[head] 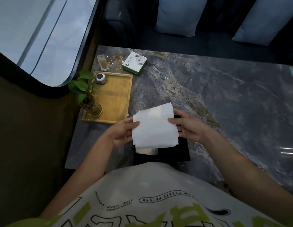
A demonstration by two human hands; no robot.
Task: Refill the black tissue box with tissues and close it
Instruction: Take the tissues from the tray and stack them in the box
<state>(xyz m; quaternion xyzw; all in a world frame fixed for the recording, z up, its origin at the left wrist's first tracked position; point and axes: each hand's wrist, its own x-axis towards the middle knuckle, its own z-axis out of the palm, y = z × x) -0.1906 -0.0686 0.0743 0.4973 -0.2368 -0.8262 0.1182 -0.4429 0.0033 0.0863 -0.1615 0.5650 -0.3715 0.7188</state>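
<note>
Left hand (121,133) and right hand (186,126) each pinch the tissue stack (154,126) edges; lower it level, square over black tissue box (172,153).

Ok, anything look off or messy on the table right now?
Nothing stands out. Both hands, left and right, hold the tissue stack over the black box; its lower edges are slightly uneven. The tray, plant and ashtray sit tidy, with nothing spilled.

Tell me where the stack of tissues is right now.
In the head view, the stack of tissues sits centre frame, held between the left hand and right hand, above the black tissue box.
</note>
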